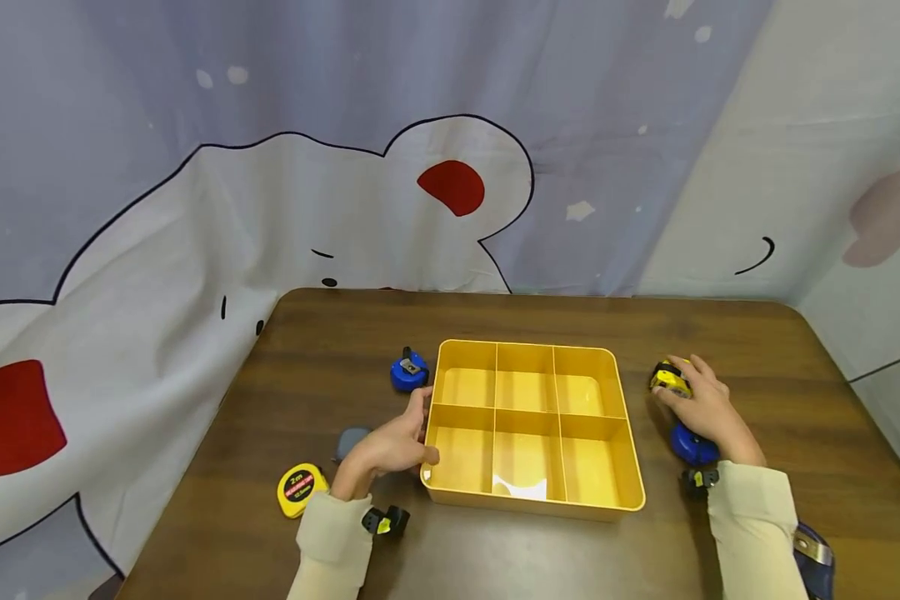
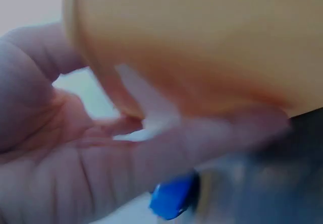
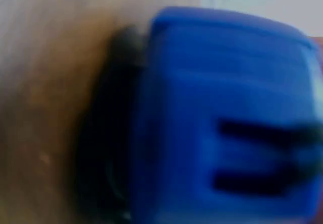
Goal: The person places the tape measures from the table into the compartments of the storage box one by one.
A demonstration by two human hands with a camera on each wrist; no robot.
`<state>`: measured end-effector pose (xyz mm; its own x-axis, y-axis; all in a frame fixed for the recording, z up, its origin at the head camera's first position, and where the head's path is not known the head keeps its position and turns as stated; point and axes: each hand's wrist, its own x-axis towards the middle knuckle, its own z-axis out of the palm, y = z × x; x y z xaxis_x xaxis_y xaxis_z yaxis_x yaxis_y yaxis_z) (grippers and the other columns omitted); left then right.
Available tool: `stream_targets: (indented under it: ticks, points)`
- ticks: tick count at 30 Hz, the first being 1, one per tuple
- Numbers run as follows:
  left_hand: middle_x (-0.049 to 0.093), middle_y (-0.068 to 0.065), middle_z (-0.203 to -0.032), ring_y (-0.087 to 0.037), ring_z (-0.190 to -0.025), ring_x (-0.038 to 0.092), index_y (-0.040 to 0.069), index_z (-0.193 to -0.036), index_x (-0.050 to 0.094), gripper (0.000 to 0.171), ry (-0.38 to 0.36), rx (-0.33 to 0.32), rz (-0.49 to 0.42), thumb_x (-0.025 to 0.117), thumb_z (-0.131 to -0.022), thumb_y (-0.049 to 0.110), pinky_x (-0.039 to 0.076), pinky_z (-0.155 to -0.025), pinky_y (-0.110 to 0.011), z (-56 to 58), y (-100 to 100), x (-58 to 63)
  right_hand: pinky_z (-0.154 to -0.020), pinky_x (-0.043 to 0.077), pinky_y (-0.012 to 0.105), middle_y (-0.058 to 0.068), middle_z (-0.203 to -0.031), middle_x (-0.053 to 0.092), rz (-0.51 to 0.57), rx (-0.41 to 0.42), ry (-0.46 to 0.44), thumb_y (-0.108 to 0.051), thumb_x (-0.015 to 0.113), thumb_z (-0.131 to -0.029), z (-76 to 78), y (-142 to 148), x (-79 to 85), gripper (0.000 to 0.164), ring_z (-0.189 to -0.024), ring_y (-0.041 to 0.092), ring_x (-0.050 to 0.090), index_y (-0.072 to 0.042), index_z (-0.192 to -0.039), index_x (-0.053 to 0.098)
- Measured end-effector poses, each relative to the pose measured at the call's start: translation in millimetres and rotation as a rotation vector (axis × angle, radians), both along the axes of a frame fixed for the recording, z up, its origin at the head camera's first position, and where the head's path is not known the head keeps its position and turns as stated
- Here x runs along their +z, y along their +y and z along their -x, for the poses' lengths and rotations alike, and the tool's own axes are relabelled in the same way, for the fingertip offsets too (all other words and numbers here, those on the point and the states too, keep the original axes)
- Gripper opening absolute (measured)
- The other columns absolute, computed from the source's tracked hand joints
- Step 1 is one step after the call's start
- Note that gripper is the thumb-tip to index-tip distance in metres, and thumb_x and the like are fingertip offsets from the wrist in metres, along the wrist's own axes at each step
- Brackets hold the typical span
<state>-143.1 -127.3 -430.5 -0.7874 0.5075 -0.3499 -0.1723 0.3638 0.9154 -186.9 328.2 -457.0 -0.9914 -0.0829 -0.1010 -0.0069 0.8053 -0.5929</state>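
A yellow compartment box (image 1: 525, 502) sits in the middle of the wooden table. My left hand (image 1: 393, 442) grips its left side, thumb over the rim and fingers along the outer wall; the left wrist view shows that wall (image 2: 202, 42) close up. To the right of the box, my right hand (image 1: 705, 408) holds a yellow and black tape measure (image 1: 669, 380) between thumb and fingers, partly covering it. A blue tape measure (image 1: 693, 446) lies beneath that wrist and fills much of the right wrist view, blurred (image 3: 232, 93).
Another blue tape measure (image 1: 408, 371) lies left of the box's far corner. A grey rounded item (image 1: 351, 442) is partly hidden behind the left hand, and a yellow tape measure (image 1: 300, 490) lies further left. A dark blue item (image 1: 813, 562) shows beside the right sleeve.
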Motion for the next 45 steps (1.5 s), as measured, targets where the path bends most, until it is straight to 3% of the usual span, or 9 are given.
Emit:
stream_targets:
  ticks: [5,10,14,18,22,29,36,45]
  points:
    - [0.053,-0.018,-0.115,-0.023,-0.082,0.063,0.009,-0.137,0.018,0.069,0.035,-0.033,0.096,0.062,-0.087,0.026,0.054,-0.064,-0.041,9.1,-5.5,3.9,-0.086,0.018,0.073,0.035,-0.144,0.006,-0.035,-0.002,0.022,-0.044,0.053,-0.089,2.5,-5.0,-0.4,0.072,-0.12,0.063,0.01,0.0,-0.14,0.027]
    - [0.057,-0.013,-0.111,-0.024,-0.079,0.061,0.009,-0.141,0.02,0.073,0.106,0.034,0.205,0.059,-0.087,0.039,0.052,-0.069,-0.039,18.5,-5.1,2.0,-0.079,0.029,0.07,0.035,-0.14,0.01,-0.048,-0.063,-0.035,-0.052,0.055,-0.085,2.2,-11.4,2.7,0.073,-0.115,0.061,0.017,-0.005,-0.136,0.032]
    - [0.051,-0.018,-0.122,-0.026,-0.099,0.06,0.007,-0.144,0.014,0.079,0.169,0.095,0.106,0.061,-0.087,0.034,0.051,-0.078,-0.038,25.0,0.6,-7.5,-0.076,0.033,0.068,0.035,-0.136,0.012,-0.077,-0.084,-0.073,-0.053,0.06,-0.08,0.2,-15.0,2.4,0.08,-0.112,0.058,0.02,-0.007,-0.139,0.031]
    - [0.049,-0.021,-0.124,-0.03,-0.102,0.058,0.006,-0.144,0.015,0.081,0.208,0.123,0.021,0.066,-0.083,0.022,0.051,-0.079,-0.04,28.9,6.1,-12.6,-0.076,0.032,0.069,0.036,-0.134,0.014,-0.103,-0.045,-0.062,-0.044,0.064,-0.081,-1.6,-15.8,1.1,0.079,-0.11,0.059,0.021,-0.007,-0.142,0.03]
    - [0.045,-0.023,-0.128,-0.031,-0.102,0.057,0.006,-0.144,0.014,0.078,0.227,0.14,0.053,0.063,-0.084,0.014,0.051,-0.079,-0.041,30.7,9.5,-16.7,-0.075,0.031,0.069,0.039,-0.132,0.017,-0.114,-0.022,-0.051,-0.036,0.066,-0.082,-1.8,-14.8,1.5,0.074,-0.108,0.061,0.021,-0.007,-0.14,0.031]
    - [0.036,-0.024,-0.138,-0.034,-0.114,0.05,0.005,-0.146,0.008,0.072,0.242,0.143,0.118,0.05,-0.087,0.007,0.048,-0.084,-0.045,30.9,14.0,-22.5,-0.071,0.035,0.066,0.04,-0.126,0.022,-0.114,-0.03,-0.075,-0.04,0.067,-0.08,-5.3,-12.0,3.4,0.074,-0.106,0.059,0.025,-0.008,-0.138,0.034]
    - [0.031,-0.026,-0.14,-0.032,-0.111,0.05,0.006,-0.146,0.003,0.072,0.263,0.082,0.123,0.046,-0.088,0.008,0.044,-0.089,-0.047,29.5,11.4,-25.4,-0.066,0.038,0.057,0.039,-0.121,0.025,-0.103,-0.042,-0.085,-0.041,0.067,-0.08,-7.2,-9.5,3.6,0.073,-0.101,0.054,0.031,-0.008,-0.137,0.036]
    - [0.041,-0.023,-0.135,-0.027,-0.1,0.058,0.005,-0.145,0.009,0.068,0.351,0.082,0.123,0.046,-0.088,0.007,0.051,-0.079,-0.04,28.9,12.4,-25.6,-0.066,0.038,0.054,0.038,-0.117,0.029,-0.114,-0.032,-0.024,-0.039,0.07,-0.077,-5.9,-5.4,0.2,0.07,-0.099,0.053,0.033,-0.007,-0.132,0.041]
